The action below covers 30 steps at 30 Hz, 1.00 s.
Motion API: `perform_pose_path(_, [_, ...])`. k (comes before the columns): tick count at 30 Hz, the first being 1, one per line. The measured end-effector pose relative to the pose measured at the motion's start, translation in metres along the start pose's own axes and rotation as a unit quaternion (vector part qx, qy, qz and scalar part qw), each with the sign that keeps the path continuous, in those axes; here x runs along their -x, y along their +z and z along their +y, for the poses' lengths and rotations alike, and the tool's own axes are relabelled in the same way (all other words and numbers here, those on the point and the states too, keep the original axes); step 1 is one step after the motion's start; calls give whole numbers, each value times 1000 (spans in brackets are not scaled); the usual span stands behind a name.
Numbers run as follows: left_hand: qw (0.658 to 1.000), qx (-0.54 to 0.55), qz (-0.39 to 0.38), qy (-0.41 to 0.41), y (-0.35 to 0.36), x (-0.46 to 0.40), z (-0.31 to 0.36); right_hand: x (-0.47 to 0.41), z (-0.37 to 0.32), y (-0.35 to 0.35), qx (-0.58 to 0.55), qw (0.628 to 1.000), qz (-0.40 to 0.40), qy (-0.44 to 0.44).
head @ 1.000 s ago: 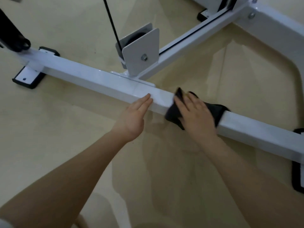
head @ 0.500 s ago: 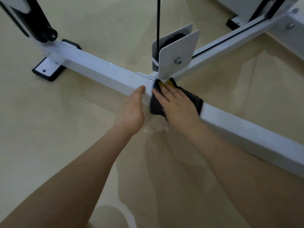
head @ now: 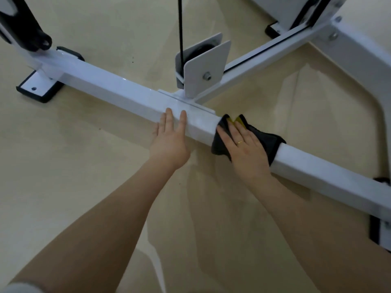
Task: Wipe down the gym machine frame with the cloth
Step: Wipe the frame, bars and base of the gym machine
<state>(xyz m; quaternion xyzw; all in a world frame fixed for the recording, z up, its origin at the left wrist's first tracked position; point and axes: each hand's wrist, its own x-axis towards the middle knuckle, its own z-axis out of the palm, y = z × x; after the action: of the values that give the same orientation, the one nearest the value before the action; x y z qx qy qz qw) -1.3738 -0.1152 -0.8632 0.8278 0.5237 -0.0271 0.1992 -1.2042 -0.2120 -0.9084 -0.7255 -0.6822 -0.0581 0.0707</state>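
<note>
My right hand (head: 246, 152) lies flat, its fingers straight, and presses the black cloth (head: 262, 140) on the white frame bar (head: 127, 92). The cloth is draped over the bar, just right of the pulley bracket (head: 204, 68). My left hand (head: 169, 142) rests beside it, straight fingers touching the bar, holding nothing. Under the bar is the beige floor (head: 84, 166).
</note>
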Motion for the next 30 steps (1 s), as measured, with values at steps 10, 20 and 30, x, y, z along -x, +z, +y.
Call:
perform_pose_path(10, [992,-24,-39,121,36,24,73,139,113,-37,9,954,-59,294])
perform_pose_path(20, [988,-9,-56,144,28,17,62,34,-7,-15,-65,996,-59,32])
perform_pose_path(30, [991,71,-26,111,6,41,10,56,19,-18,15,992,-44,116])
